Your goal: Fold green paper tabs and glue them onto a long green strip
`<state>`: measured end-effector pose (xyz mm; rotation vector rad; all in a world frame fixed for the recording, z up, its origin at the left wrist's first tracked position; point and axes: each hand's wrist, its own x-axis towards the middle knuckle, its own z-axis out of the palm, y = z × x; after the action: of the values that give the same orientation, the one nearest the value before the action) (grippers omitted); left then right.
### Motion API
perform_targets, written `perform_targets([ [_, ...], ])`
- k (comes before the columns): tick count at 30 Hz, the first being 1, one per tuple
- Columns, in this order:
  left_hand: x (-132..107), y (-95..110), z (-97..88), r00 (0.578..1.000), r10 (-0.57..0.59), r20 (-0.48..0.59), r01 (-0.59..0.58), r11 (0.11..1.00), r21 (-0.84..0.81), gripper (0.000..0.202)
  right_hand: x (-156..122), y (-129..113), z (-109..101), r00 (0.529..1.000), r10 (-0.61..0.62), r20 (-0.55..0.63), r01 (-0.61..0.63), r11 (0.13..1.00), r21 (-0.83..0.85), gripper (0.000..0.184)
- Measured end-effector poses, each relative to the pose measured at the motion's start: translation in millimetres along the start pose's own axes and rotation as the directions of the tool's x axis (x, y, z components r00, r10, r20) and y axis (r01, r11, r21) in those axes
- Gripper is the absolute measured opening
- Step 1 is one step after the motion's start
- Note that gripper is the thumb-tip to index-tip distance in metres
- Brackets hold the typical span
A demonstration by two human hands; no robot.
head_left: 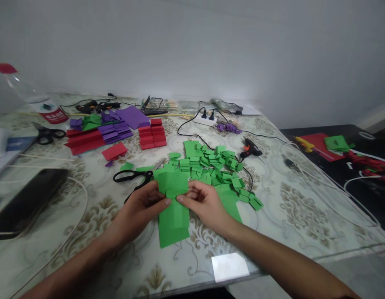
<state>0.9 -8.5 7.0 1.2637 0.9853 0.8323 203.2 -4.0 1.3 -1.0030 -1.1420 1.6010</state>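
Both left hand (141, 206) and right hand (202, 203) pinch green paper (173, 228), hiding its edges.

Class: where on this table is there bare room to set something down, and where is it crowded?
Bare: between the green paper pieces and the white cable at right; between the phone and the left hand. Crowded: around the scissors, red paper stacks and purple paper stacks.

The light is soft and rather dim, brightest on the wall (230, 62) ahead of me. A white patch of glare sits on the glossy counter (286, 207) near its front edge. Shadows under my left hand (142, 205) and right hand (205, 203) are faint. The wide lens bends the counter's edges, and the bottle (33, 97) at far left smears.
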Motion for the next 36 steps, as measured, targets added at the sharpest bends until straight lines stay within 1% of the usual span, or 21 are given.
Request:
perform_targets([
  [3, -1, 0, -0.7, 0.999, 0.016, -0.049, -0.013, 0.998, 0.055, 0.020, -1, -1, -1, 0.999, 0.038, -0.003, -0.038, 0.999, -0.021, 0.040],
  [7, -2, -2, -0.4, 0.996, 0.022, -0.089, -0.014, 0.996, 0.091, 0.022, -1, -4, 0, 0.999, 0.042, -0.006, -0.042, 0.999, -0.001, 0.039],
  [9, -3, -4, 0.6, 0.990, 0.059, -0.127, -0.045, 0.993, 0.111, 0.029, -1, -5, 0, 1.000, 0.029, 0.006, -0.029, 0.999, 0.034, 0.037],
  [11, -4, -7, 1.5, 0.974, 0.145, -0.173, -0.109, 0.973, 0.205, 0.033, 0, -6, 1, 1.000, 0.021, 0.024, -0.022, 0.997, 0.076, 0.037],
  [13, -4, -7, 1.6, 0.943, 0.274, -0.190, -0.189, 0.909, 0.372, 0.030, -1, -5, 1, 0.998, 0.039, 0.039, -0.043, 0.995, 0.092, 0.041],
  [15, -5, -5, 0.8, 0.894, 0.413, -0.174, -0.266, 0.802, 0.534, 0.025, -2, -5, -1, 0.998, 0.065, 0.015, -0.066, 0.996, 0.067, 0.050],
  [17, -6, -2, -0.8, 0.841, 0.519, -0.150, -0.317, 0.698, 0.642, 0.021, -4, -6, -2, 0.999, 0.054, -0.003, -0.053, 0.998, 0.027, 0.057],
  [18, -7, 0, -1.8, 0.818, 0.558, -0.136, -0.333, 0.653, 0.680, 0.018, -4, -8, -3, 0.999, 0.032, 0.022, -0.032, 0.999, 0.018, 0.055],
  [20, -8, 4, -3.8, 0.783, 0.613, -0.106, -0.354, 0.579, 0.735, 0.015, -4, -12, -5, 0.995, -0.046, 0.086, 0.042, 0.998, 0.051, 0.045],
  [22, -8, 6, -5.5, 0.750, 0.657, -0.070, -0.381, 0.516, 0.767, 0.017, -2, -15, -7, 0.993, -0.083, 0.079, 0.071, 0.987, 0.146, 0.039],
  [23, -8, 7, -6.1, 0.735, 0.677, -0.040, -0.403, 0.484, 0.776, 0.018, -1, -16, -7, 0.996, -0.066, 0.059, 0.052, 0.977, 0.205, 0.039],
  [24, -9, 8, -6.6, 0.716, 0.697, -0.017, -0.422, 0.452, 0.786, 0.018, 1, -16, -7, 0.999, -0.021, 0.042, 0.009, 0.964, 0.265, 0.040],
  [25, -9, 9, -7.0, 0.701, 0.713, 0.001, -0.432, 0.424, 0.796, 0.019, 2, -16, -7, 0.998, 0.043, 0.035, -0.052, 0.945, 0.322, 0.042],
  [27, -10, 9, -7.6, 0.682, 0.730, 0.042, -0.447, 0.370, 0.815, 0.020, 4, -16, -7, 0.981, 0.185, 0.052, -0.190, 0.897, 0.400, 0.040],
  [29, -11, 10, -7.8, 0.677, 0.730, 0.092, -0.466, 0.329, 0.821, 0.019, 5, -15, -7, 0.955, 0.287, 0.078, -0.293, 0.863, 0.412, 0.039],
  [30, -12, 10, -7.8, 0.682, 0.723, 0.112, -0.474, 0.320, 0.820, 0.019, 5, -15, -6, 0.944, 0.319, 0.084, -0.326, 0.858, 0.398, 0.043],
  [32, -12, 11, -7.5, 0.712, 0.692, 0.118, -0.465, 0.338, 0.818, 0.017, 4, -15, -7, 0.933, 0.352, 0.076, -0.355, 0.863, 0.360, 0.053],
  [34, -13, 11, -7.1, 0.751, 0.657, 0.066, -0.416, 0.393, 0.820, 0.015, 4, -15, -7, 0.934, 0.349, 0.070, -0.352, 0.875, 0.333, 0.055],
  [36, -14, 10, -6.7, 0.785, 0.619, -0.014, -0.350, 0.462, 0.815, 0.013, 5, -15, -7, 0.940, 0.330, 0.081, -0.338, 0.884, 0.323, 0.048],
])
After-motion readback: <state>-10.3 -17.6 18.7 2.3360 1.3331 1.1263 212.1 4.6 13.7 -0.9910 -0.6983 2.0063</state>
